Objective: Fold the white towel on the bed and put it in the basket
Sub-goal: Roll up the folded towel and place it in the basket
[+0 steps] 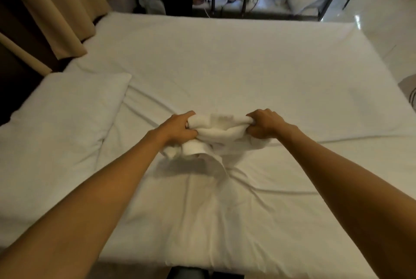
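Towel [216, 134], one and white, hangs bunched just above the middle of a white-sheeted bed [258, 65], gripped by curled fingers of the left hand [180, 130] and right hand [263, 125]. One pillow [60, 112] lies left; beige curtains [56, 4] hang beyond.

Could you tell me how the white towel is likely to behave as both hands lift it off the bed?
The white towel will probably stay floppy: it sags between the left hand and right hand, with a loose end drooping to the bed. It looks light. Its bunched folds suggest it will not keep a shape unaided.
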Motion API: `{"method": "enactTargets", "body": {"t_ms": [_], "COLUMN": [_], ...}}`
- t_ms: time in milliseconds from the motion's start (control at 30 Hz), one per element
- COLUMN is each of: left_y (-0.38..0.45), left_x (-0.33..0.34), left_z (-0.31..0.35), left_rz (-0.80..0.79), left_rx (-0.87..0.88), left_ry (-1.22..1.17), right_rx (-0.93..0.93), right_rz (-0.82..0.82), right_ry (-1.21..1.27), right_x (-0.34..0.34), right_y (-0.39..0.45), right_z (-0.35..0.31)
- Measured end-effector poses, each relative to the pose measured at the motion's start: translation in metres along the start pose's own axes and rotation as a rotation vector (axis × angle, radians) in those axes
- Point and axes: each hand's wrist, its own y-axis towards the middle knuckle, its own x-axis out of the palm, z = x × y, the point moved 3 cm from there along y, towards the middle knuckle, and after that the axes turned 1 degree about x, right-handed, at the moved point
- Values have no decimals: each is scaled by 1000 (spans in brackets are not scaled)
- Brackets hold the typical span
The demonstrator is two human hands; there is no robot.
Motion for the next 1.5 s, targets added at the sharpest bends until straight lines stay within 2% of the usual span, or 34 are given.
{"method": "enactTargets", "body": {"t_ms": [133, 300, 567, 733, 1033, 1267, 1500], "left_y": [9, 23, 49, 53, 21, -37, -90], "left_x": [-49, -83, -58, 6, 163, 285, 400], "left_z": [37, 83, 175, 248, 378, 489, 569], "left_rz": [-50, -251, -356, -470, -655, -728, -709], "left_rx": [45, 96, 224, 306, 483, 613, 727], "left_ry": [32, 42, 136, 248, 381, 461, 580], "right_rx": [58, 179, 443, 621, 869, 1025, 1164], "right_rz": [-50, -77, 24, 84, 130, 206, 233], "right_ry": [65, 107, 363, 438, 484, 522, 585], "right_x": [-55, -98, -105, -88, -51, -20, 20], "right_y": [-10, -30, -100, -170, -331, -463, -572], "right_z": [-9, 2, 59, 117, 230, 320, 390]}}
